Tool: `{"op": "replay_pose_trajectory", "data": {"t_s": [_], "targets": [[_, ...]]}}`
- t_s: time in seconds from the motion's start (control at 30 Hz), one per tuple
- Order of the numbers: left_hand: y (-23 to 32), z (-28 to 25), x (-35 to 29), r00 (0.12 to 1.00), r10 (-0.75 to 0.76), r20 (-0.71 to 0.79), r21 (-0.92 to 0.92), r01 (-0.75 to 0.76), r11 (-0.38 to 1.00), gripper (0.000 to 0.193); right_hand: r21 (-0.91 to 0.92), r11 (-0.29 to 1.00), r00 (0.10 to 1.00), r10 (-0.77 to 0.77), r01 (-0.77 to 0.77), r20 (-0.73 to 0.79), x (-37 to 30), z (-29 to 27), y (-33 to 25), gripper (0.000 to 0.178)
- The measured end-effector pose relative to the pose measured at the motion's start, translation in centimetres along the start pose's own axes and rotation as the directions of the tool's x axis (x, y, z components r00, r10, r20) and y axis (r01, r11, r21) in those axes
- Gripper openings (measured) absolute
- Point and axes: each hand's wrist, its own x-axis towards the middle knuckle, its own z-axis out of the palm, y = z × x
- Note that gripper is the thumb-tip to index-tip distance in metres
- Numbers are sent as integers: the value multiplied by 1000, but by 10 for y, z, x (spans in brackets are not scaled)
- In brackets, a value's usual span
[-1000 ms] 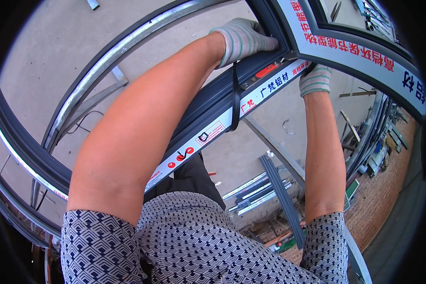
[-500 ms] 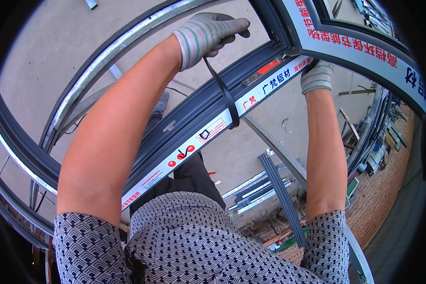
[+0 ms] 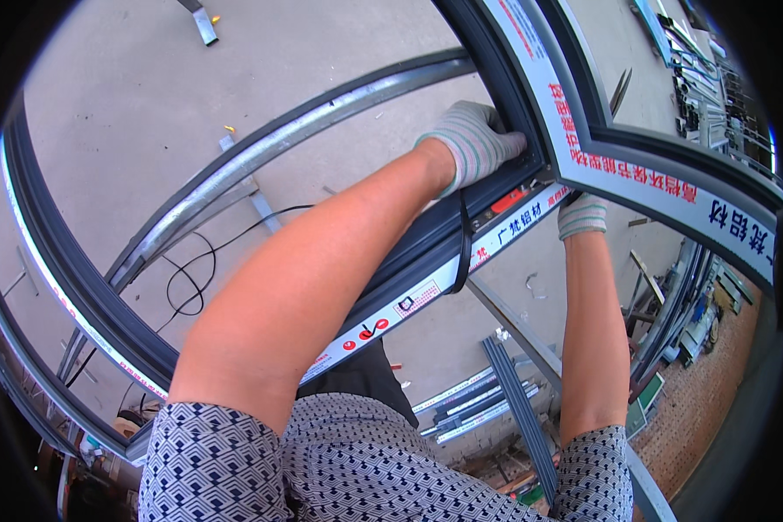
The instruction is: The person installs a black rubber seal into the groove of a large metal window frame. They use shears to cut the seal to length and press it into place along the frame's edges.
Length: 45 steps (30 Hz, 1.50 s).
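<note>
A dark grey metal window frame with white printed film along its face spans the view in front of me. My left hand, in a striped knit glove, is at the frame's inner corner. One digit points right into that corner; the other fingers look curled, and what they hold, if anything, is hidden. My right hand, gloved alike, grips the frame from below at the same corner, its fingertips behind the bar. Between my hands and the red-and-white label, a black strap loops round the bar. A red piece sits in the bar's channel near the corner.
Curved metal bars arch behind the frame at the left. A black cable lies coiled on the concrete floor. Long dark profiles lie below me, and more metal pieces are piled along the right by brick paving.
My left hand has moved right and down from above the strap to the inner corner. The view has shifted, so the frame appears lower. My right hand keeps its hold at the corner.
</note>
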Motion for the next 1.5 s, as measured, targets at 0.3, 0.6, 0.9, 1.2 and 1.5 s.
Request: {"op": "replay_pose_trajectory", "data": {"t_s": [0.3, 0.6, 0.9, 1.2, 1.5], "targets": [[1, -17, 1, 978, -53, -203, 3, 55, 998, 53, -84, 996, 995, -32, 40, 93, 23, -19, 13, 35], [68, -58, -26, 947, 56, -318, 355, 64, 933, 48, -90, 996, 995, -12, 21, 104, 26, -19, 16, 35], [69, -117, 18, 949, -139, -284, 402, 249, 881, 67, -80, 997, 994, -9, 17, 106, 25, -14, 17, 34], [58, -159, 46, 969, -75, -236, 140, 110, 984, 62, -73, 997, 997, -3, 9, 82, 24, -14, 20, 34], [75, -232, 88, 870, -55, -489, -20, 52, 998, 50, -71, 997, 997, 0, 5, 76, 20, -9, 22, 34]]}}
